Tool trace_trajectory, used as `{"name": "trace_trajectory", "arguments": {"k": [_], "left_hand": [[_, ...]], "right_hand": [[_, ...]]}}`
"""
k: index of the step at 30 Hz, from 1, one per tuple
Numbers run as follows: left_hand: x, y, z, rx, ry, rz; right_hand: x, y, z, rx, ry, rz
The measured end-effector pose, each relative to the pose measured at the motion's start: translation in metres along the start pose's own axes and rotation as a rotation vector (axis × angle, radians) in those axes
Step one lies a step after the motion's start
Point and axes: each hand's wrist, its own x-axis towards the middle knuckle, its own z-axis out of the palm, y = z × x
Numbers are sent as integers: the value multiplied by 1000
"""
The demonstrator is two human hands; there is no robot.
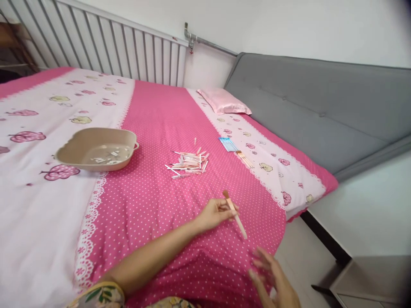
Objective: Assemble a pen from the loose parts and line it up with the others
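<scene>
My left hand grips a makeup brush near its middle, thumb and fingers closed round it. Its brown bristles point up and away, and the pale handle slants down to the right. Below and right of the handle's end, my right hand is slightly blurred, fingers apart and holding nothing. Farther up the bed lies a loose pile of thin pale and white sticks, some with pink parts. To its right, a row of blue sticks adjoins a row of pale brushes with brown tips.
A beige plastic basin holding several small white pieces stands on the pink dotted bed cover. At the back are a pink pillow, a grey headboard and a white radiator. A low cabinet stands at lower right.
</scene>
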Motion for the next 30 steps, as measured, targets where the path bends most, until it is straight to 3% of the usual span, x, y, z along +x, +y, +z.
{"name": "trace_trajectory", "arguments": {"k": [3,6,12,15,19,25,30], "left_hand": [[-18,-4,19,-10,-71,-17],[-31,-6,31,6,-127,-44],[-40,-4,45,175,-140,-6],[-42,-2,51,253,-130,14],[-47,1,54,290,-204,-56],[-53,2,55,178,-275,-189],[-47,1,53,206,-161,-57]], "right_hand": [[21,-11,9,3,-75,-96],[29,-9,18,18,-194,-69],[15,2,23,203,-186,17],[8,0,24,281,-236,45],[1,-3,24,391,-318,64],[-8,-11,26,504,-171,127],[-7,-11,25,637,-117,198]]}}
